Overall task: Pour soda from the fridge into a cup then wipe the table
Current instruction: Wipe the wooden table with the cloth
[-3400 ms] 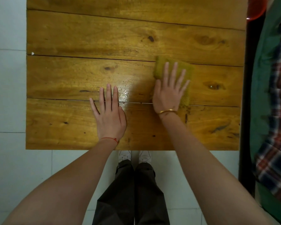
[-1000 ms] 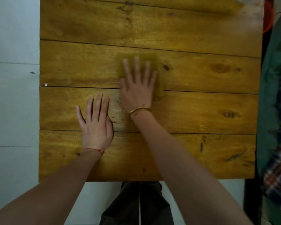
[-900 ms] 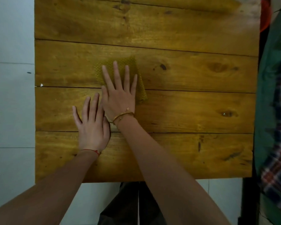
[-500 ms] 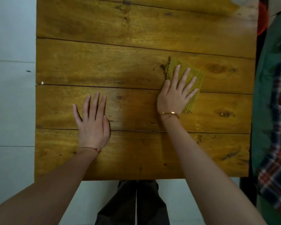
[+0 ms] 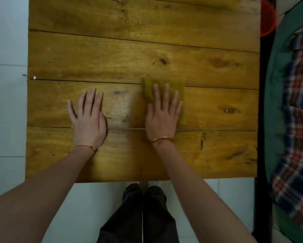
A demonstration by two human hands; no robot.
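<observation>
The cloth [image 5: 164, 85] lies flat on the tabletop [image 5: 129, 55], right of centre and roughly midway between the far and near edges, straddling the seam between the second and third planks from the far edge. Its outline is blurred, which suggests it is in motion.

The right hand [image 5: 162, 118] lies on top of the cloth with fingers straight and spread. Nothing is pinched or curled round; the palm and fingers press the cloth down. This flat contact spreads pressure over the cloth, so that it slides as one sheet rather than bunching. The far edge and right side of the cloth show past the fingertips.

The left hand [image 5: 87, 120] rests palm-down on bare wood, left of centre, fingers straight and close together, holding nothing. It is well apart from the cloth and probably serves as a brace for the body while the other arm sweeps.

The wood between the two hands has a paler, glossy patch, possibly moisture.

No cup or soda is visible. The wiping step is judged to be in progress.

A red object [image 5: 267, 20] sits beyond the far right corner, and plaid fabric [image 5: 297, 120] lies beyond the right edge.
</observation>
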